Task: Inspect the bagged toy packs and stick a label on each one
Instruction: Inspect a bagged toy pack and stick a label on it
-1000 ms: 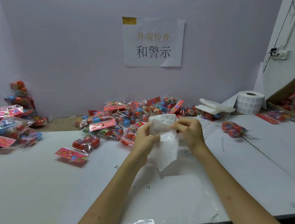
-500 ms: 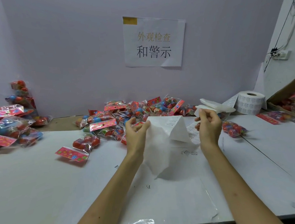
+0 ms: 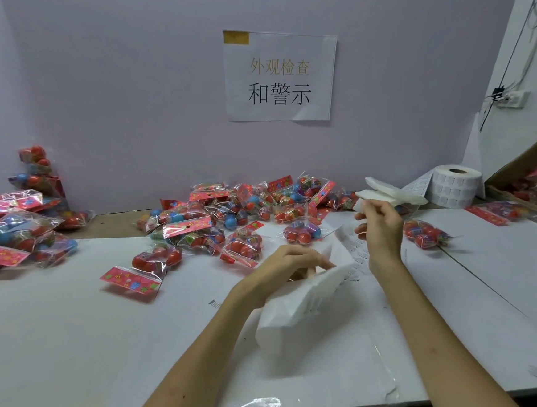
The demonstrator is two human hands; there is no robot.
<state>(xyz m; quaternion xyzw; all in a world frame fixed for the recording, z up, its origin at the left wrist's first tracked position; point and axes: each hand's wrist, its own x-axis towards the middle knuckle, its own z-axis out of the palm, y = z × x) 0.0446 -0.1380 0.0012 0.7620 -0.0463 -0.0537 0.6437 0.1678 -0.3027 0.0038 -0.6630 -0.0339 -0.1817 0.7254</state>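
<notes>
Left fingers [image 3: 317,261] — label sheet [image 3: 301,308] in grip

Bagged toy packs [image 3: 245,214] and a label roll [image 3: 455,185].
Clear bags of red and blue balls with pink header cards lie heaped at back centre; a second stack [image 3: 22,232] sits far left, one lone pack [image 3: 424,234] right. The white roll stands on end, back right.
</notes>
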